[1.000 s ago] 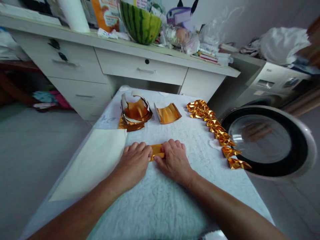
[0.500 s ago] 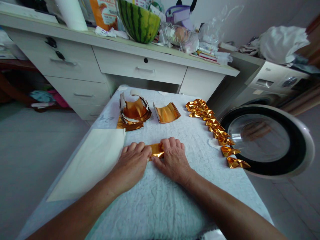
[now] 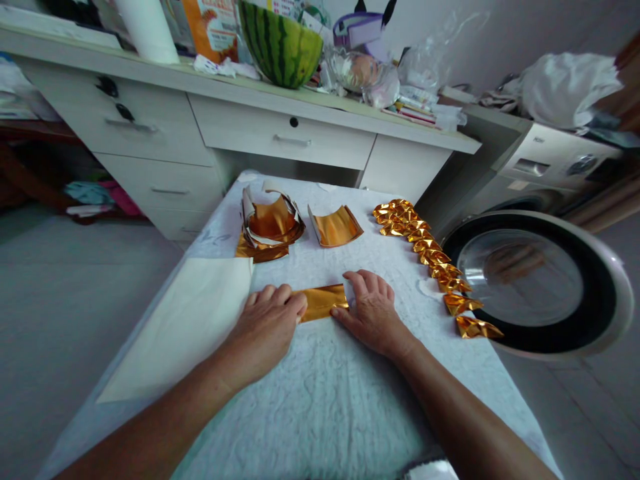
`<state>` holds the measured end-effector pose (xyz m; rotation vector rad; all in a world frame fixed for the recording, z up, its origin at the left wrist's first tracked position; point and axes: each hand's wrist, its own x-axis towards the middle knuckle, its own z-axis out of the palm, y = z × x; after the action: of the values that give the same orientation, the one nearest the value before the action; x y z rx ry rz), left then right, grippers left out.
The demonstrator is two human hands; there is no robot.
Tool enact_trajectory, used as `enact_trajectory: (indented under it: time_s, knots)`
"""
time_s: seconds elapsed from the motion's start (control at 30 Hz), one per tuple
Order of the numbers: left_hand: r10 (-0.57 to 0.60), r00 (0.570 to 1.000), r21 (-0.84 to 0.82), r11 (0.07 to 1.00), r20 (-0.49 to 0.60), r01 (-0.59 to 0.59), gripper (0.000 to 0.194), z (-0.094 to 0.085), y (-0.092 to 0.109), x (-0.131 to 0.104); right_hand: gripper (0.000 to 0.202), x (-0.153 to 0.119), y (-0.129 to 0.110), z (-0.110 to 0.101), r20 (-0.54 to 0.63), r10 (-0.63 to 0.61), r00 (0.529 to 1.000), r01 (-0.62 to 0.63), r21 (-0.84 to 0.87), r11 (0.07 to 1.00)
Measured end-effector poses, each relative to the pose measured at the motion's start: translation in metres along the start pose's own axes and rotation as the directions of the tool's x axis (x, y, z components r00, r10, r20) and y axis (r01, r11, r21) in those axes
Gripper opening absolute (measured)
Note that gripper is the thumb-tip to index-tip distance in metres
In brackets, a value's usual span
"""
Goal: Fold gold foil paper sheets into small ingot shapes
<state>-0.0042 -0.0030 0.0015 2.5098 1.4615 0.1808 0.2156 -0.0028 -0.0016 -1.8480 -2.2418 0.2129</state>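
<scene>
Gold foil strip (image 3: 321, 302) is lying flat on the white textured cloth (image 3: 320, 400) covering the bench (image 3: 150, 373), near the middle, between the person's two hands. Left hand (image 3: 267, 327) is resting palm down, fingers curled together, fingertips pressing on the left end of the strip. Right hand (image 3: 373, 310) is lying flat with fingers loosely spread, thumb and fingertips touching the right end of the strip. Neither hand is pinching or lifting it; both are pressing it down against the cloth. Both bare forearms are reaching in from the near edge.

Cream paper sheet (image 3: 185, 327) is lying on the left part of the bench, just beside the left hand. Farther back, a stack of curled gold sheets (image 3: 269, 227) is sitting left of centre, and a single curled gold sheet (image 3: 336, 227) is sitting just beside it on the right. Row of folded gold pieces (image 3: 430, 257) is running along the right edge of the bench, from the far side toward the near side, well apart from the hands.

Behind the bench a white desk with drawers (image 3: 280, 133) is standing, carrying a half watermelon (image 3: 281, 43), an orange packet (image 3: 213, 27) and assorted clutter. On the right a washing machine (image 3: 550, 167) is standing with its round door (image 3: 537, 283) swung open beside the bench; white laundry (image 3: 570, 83) is piled on top.
</scene>
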Motion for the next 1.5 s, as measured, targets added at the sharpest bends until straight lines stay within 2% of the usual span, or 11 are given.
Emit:
enact_trajectory:
  time_s: [0.37,0.43,0.53,0.6,0.67,0.8,0.97,1.27,1.5]
  knots:
    - [0.005,1.0,-0.02,1.0,-0.001,-0.005,0.02,0.0,0.0,0.001,0.062,0.002,0.014,-0.01,0.057,0.002,0.998,-0.005,0.055,0.998]
    - [0.01,1.0,-0.01,1.0,0.0,-0.01,0.02,-0.001,0.0,0.001,0.059,0.002,0.014,-0.012,0.03,-0.023,0.999,0.019,0.108,0.994]
    - [0.01,1.0,0.008,1.0,0.003,-0.01,0.019,-0.002,0.0,0.001,0.05,0.002,0.012,-0.013,-0.081,-0.096,0.992,0.111,0.198,0.974]
    - [0.008,1.0,0.012,1.0,0.009,-0.008,0.019,-0.003,0.0,0.001,0.046,0.002,0.006,-0.011,-0.147,-0.139,0.979,0.169,0.215,0.962]
    - [0.006,1.0,0.013,1.0,0.009,-0.006,0.019,-0.002,0.001,0.001,0.049,0.002,-0.002,-0.006,-0.152,-0.17,0.974,0.198,0.191,0.962]
    - [-0.03,0.999,0.028,0.999,-0.029,0.03,0.02,-0.001,0.007,0.003,0.058,0.003,-0.014,0.004,-0.116,-0.154,0.981,0.169,0.127,0.977]
    - [-0.099,0.994,0.048,0.994,-0.051,0.102,0.022,-0.001,0.012,0.008,0.065,0.004,-0.017,0.009,-0.055,-0.166,0.985,0.169,0.063,0.984]
    - [-0.084,0.996,-0.117,0.99,0.014,0.085,0.004,-0.003,-0.003,0.009,0.07,0.003,-0.016,0.003,-0.001,-0.146,0.989,0.146,0.073,0.987]
    - [-0.052,0.996,-0.184,0.981,0.072,0.064,0.021,-0.006,-0.009,0.005,0.075,0.003,-0.001,-0.001,0.056,-0.094,0.994,0.091,0.057,0.994]
